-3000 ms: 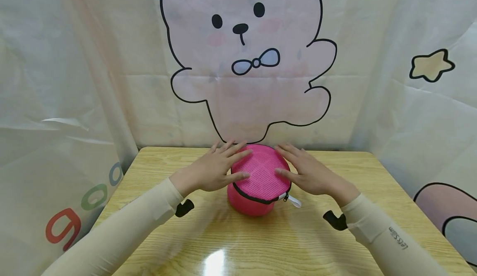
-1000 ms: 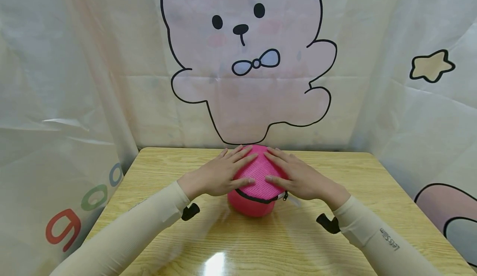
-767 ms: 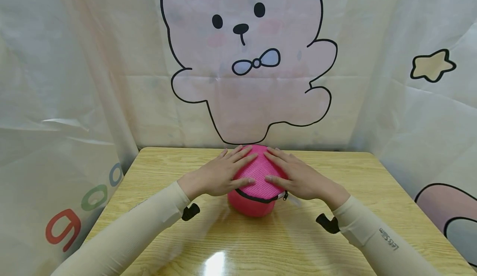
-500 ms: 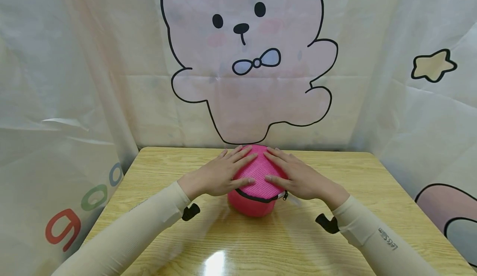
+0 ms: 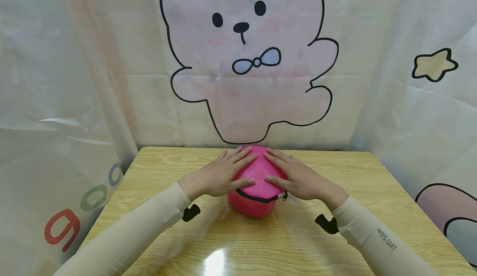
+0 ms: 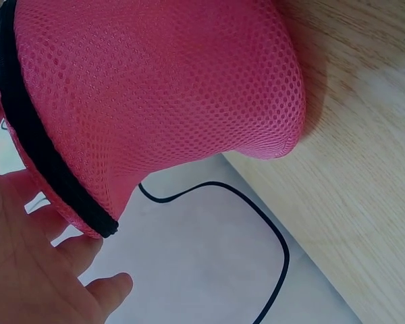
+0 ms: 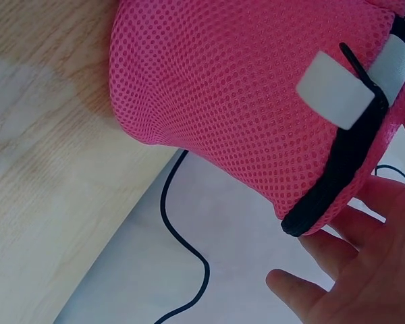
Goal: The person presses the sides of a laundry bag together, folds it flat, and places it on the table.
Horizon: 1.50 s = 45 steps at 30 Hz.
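A round pink mesh laundry bag (image 5: pixel 260 176) stands upright on the wooden table, its lid edged with a black zipper band (image 7: pixel 351 155). My left hand (image 5: pixel 220 174) rests on the left side of the lid with fingers spread and fairly straight. On the opposite side my right hand (image 5: pixel 303 176) lies over the lid the same way, thumbs pointing toward each other. Both wrist views show the fingers along the lid's rim, not curled round it. A white tag (image 7: pixel 335 89) hangs by the zipper pull below my right hand.
The wooden table (image 5: pixel 238 243) reaches back to a fabric curtain (image 5: pixel 149 114) printed with a bear. More printed curtain hangs at the left and right sides. Black straps (image 5: pixel 327 224) show under both wrists.
Since three seconds ago, both hands have moved inward and onto the lid, and the right one now covers part of the tag. Over the last second the hands and bag stay still.
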Each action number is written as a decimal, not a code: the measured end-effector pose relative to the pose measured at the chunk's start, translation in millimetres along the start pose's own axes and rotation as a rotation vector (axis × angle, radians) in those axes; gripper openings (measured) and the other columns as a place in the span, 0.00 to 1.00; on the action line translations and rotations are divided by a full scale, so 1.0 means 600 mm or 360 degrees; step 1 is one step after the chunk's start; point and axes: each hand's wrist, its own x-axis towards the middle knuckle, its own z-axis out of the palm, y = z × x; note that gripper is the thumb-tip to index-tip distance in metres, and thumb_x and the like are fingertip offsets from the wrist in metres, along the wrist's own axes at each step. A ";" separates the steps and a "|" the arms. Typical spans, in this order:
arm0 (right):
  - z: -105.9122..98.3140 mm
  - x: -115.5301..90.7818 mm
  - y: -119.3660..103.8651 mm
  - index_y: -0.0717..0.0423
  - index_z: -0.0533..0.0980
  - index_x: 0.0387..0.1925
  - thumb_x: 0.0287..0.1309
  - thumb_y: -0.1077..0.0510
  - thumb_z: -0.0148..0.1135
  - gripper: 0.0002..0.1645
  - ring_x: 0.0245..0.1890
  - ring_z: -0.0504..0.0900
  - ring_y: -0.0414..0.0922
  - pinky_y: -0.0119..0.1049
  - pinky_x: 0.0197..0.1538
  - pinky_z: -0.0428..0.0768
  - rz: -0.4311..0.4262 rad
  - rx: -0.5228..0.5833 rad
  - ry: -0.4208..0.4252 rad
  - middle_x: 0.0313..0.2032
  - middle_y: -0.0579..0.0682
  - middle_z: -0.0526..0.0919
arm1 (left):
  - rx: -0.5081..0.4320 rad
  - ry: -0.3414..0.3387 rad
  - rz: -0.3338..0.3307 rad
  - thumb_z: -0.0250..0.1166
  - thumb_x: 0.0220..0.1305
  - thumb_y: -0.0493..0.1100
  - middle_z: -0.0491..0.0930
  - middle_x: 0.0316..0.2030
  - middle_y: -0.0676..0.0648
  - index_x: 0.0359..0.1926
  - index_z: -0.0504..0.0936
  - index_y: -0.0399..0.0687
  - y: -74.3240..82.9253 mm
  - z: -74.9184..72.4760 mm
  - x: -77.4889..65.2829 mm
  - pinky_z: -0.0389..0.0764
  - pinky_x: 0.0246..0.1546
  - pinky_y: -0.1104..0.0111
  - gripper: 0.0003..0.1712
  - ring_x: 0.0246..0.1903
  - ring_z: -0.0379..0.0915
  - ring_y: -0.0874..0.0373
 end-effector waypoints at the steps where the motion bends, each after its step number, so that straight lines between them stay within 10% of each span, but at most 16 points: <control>1: 0.001 0.000 0.000 0.50 0.55 0.82 0.72 0.31 0.55 0.48 0.81 0.54 0.60 0.67 0.79 0.53 0.0000 0.0004 -0.0001 0.83 0.53 0.52 | -0.0003 -0.0007 -0.0007 0.46 0.76 0.73 0.39 0.85 0.50 0.85 0.44 0.60 0.000 0.001 0.000 0.45 0.80 0.40 0.47 0.84 0.32 0.48; 45: 0.035 0.009 0.015 0.52 0.57 0.81 0.72 0.32 0.56 0.48 0.81 0.55 0.61 0.69 0.77 0.53 0.0045 0.0065 -0.0034 0.82 0.57 0.54 | -0.0101 -0.0018 0.0005 0.45 0.75 0.73 0.38 0.85 0.50 0.85 0.43 0.61 -0.029 0.044 0.006 0.47 0.80 0.39 0.48 0.84 0.33 0.49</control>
